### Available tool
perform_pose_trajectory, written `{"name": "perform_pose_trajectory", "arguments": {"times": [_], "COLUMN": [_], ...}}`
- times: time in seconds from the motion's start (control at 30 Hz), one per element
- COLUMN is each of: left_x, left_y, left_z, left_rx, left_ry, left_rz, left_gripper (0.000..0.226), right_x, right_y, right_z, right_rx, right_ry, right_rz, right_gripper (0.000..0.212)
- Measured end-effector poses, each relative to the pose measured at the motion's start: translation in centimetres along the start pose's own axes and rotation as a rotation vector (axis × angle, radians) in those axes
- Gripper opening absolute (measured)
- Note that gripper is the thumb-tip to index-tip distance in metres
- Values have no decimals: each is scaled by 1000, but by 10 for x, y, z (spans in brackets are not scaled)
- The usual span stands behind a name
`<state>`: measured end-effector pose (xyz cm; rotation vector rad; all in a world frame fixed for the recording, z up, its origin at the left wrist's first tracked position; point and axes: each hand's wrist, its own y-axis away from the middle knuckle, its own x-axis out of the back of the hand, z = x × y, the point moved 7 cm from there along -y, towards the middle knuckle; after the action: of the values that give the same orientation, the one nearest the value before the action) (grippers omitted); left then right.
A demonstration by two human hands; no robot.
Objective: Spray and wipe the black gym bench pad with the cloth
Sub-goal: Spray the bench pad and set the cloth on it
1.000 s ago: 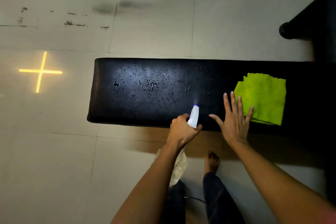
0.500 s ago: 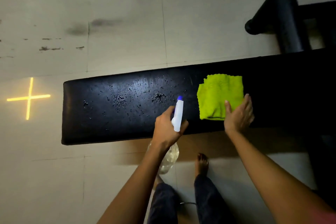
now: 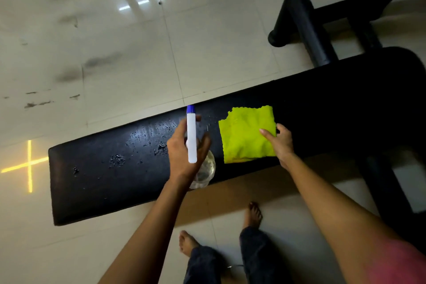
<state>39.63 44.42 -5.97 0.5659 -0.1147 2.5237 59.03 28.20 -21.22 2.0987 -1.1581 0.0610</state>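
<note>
The black bench pad [image 3: 103, 182] runs from lower left to upper right, its left half dotted with water droplets. My left hand [image 3: 184, 152] holds a spray bottle [image 3: 191, 136] with a white head and blue tip, raised above the pad's middle; its clear body shows below my palm. A folded yellow-green cloth [image 3: 244, 136] lies on the pad just right of the bottle. My right hand [image 3: 280, 143] rests on the cloth's right edge, fingers laid on the fabric.
Black metal frame tubes [image 3: 306, 27] of the bench rise at the upper right. A yellow cross of light [image 3: 29, 165] marks the pale tiled floor at the left. My bare feet [image 3: 253, 214] stand on the floor just in front of the pad.
My right hand went from flat on the pad beside the cloth to resting on the cloth's right edge. My left hand lifted the spray bottle higher over the pad.
</note>
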Motion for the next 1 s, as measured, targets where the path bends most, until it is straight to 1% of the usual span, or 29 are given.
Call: {"name": "perform_pose_trajectory", "arguments": {"times": [0.1, 0.27, 0.4, 0.5, 0.6, 0.7, 0.77, 0.8, 0.83, 0.87, 0.9, 0.93, 0.97, 1.0], "left_x": [-27, -71, -97, -105, -106, -103, -102, -101, -98, -95, -92, -93, -101, -117], "left_y": [-15, -37, -48, -47, -46, -45, -39, -32, -20, -3, 19, 44, 71, 99], "left_z": [18, 37, 36, 29, 26, 22, 9, -4, -19, -37, -54, -74, -90, -99], "left_rx": [-47, -132, -103, -97, -125, -108, -23, 46, 135, 258, 402, 560, 730, 911], "left_ry": [17, -2, -7, -22, -22, 4, 95, 151, 188, 191, 176, 152, 152, 209], "left_rz": [20, 80, 126, 115, 81, 35, -32, -48, -25, 38, 118, 164, 135, 40], "left_gripper": [31, 36, 36, 42, 52, 76, 93, 98, 97, 90, 76, 57, 42, 39], "right_x": [37, 85, 98, 96, 93, 90, 90, 90, 89, 89, 88, 86, 85, 84], "right_y": [-5, -25, -32, -32, -29, -25, -21, -18, -13, -9, -2, 6, 15, 25], "right_z": [10, 33, 41, 46, 49, 52, 53, 52, 52, 52, 50, 49, 47, 47], "right_rx": [-46, -59, -62, -70, -74, -78, -82, -90, -103, -117, -125, -136, -149, -166], "right_ry": [-72, -85, -115, -141, -177, -197, -207, -208, -215, -229, -245, -271, -300, -337], "right_rz": [37, 55, 52, 51, 50, 50, 64, 74, 75, 80, 81, 84, 88, 87], "right_gripper": [60, 59, 55, 51, 45, 39, 40, 40, 40, 39, 36, 33, 31, 30]}}
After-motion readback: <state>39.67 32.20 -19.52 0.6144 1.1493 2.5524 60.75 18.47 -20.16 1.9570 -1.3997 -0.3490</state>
